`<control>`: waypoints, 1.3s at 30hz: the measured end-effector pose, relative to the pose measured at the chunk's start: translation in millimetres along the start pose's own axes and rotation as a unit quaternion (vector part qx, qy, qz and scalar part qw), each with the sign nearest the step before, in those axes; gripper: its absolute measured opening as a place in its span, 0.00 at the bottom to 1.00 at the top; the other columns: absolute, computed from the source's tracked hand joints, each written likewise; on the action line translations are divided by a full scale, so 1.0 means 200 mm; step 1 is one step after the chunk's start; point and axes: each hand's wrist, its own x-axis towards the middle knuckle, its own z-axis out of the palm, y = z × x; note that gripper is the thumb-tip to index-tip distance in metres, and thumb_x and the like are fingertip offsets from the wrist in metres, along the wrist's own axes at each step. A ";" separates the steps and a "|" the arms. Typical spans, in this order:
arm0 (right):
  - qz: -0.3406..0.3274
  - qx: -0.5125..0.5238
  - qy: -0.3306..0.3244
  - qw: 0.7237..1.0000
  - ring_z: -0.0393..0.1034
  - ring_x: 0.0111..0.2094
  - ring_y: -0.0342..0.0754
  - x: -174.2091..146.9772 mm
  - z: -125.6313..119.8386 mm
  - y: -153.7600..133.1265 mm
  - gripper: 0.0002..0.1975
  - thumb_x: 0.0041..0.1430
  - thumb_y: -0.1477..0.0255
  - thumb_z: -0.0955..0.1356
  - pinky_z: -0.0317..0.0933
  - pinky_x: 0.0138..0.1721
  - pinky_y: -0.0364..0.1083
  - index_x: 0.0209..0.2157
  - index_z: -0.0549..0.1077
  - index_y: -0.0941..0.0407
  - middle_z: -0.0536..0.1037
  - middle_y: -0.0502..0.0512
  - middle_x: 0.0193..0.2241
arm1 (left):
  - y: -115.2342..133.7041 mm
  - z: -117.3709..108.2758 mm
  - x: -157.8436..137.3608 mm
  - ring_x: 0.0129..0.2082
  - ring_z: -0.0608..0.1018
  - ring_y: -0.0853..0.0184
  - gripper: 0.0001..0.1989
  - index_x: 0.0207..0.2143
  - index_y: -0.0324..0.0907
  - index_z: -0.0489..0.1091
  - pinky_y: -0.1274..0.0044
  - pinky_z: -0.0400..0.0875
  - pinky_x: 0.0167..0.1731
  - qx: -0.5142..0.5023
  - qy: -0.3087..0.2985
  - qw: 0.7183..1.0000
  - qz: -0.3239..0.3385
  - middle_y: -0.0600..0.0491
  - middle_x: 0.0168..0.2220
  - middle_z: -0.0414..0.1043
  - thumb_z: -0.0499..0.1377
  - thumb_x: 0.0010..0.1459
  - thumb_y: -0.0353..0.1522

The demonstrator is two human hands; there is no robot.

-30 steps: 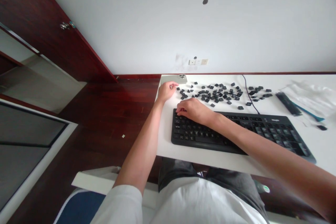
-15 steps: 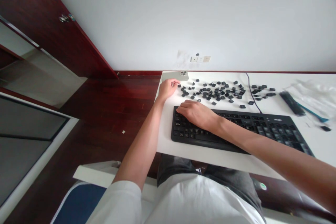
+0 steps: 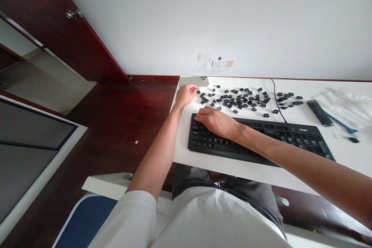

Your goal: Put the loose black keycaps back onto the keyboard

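A black keyboard (image 3: 232, 148) lies along the front of the white table, with bare switch places in parts of its upper rows. Over its upper left corner, my right hand (image 3: 213, 121) is closed, fingertips pressed down on the keys; whatever sits under them is hidden. My left hand (image 3: 186, 95) rests by the table's left edge, fingers loosely curved, with a gap at the thumb. One loose keycap (image 3: 198, 92) lies right at its fingertips. Many more black keycaps (image 3: 240, 101) are scattered behind the keyboard.
A phone (image 3: 193, 81) lies behind my left hand. A cable (image 3: 276, 99) runs back from the keyboard through the keycaps. At the right are a dark brush-like item (image 3: 319, 113), a blue tool (image 3: 343, 123) and crumpled clear plastic (image 3: 348, 104). The wall (image 3: 159, 23) borders the table.
The view has shifted slightly, so the table and keyboard appear a little higher. Both hands keep nearly the same places, the right one at the keyboard's upper left corner.
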 end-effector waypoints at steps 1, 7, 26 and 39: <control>0.004 0.025 0.008 1.000 0.73 0.41 0.54 0.01 0.00 0.01 0.15 0.72 0.80 0.62 0.65 0.44 0.50 0.41 0.80 0.59 0.79 0.62 0.39 | 0.00 0.00 0.00 0.38 0.80 0.63 0.13 0.43 0.44 0.83 0.75 0.70 0.40 -0.005 0.003 1.000 0.001 0.51 0.41 0.85 0.59 0.63 0.29; 0.038 0.142 0.033 0.989 0.80 0.43 0.52 0.03 -0.08 0.11 0.12 0.70 0.74 0.66 0.69 0.48 0.49 0.45 0.83 0.54 0.86 0.56 0.44 | -0.01 -0.01 0.01 0.39 0.81 0.64 0.15 0.42 0.44 0.82 0.75 0.72 0.41 -0.037 0.025 0.999 0.025 0.52 0.43 0.85 0.56 0.62 0.27; 0.261 0.037 0.047 0.963 0.80 0.49 0.57 0.07 -0.21 0.89 0.14 0.61 0.74 0.71 0.71 0.55 0.56 0.48 0.84 0.56 0.85 0.62 0.50 | 0.01 0.00 0.02 0.35 0.79 0.65 0.09 0.40 0.47 0.82 0.76 0.71 0.40 0.016 0.024 1.000 -0.001 0.53 0.39 0.84 0.61 0.63 0.34; 0.297 0.086 0.096 0.946 0.80 0.38 0.52 -0.05 -0.27 0.87 0.11 0.58 0.67 0.74 0.74 0.42 0.50 0.42 0.84 0.55 0.86 0.57 0.36 | 0.00 0.01 0.05 0.38 0.81 0.63 0.09 0.38 0.48 0.82 0.75 0.70 0.40 0.022 0.037 0.999 -0.021 0.54 0.38 0.84 0.61 0.63 0.35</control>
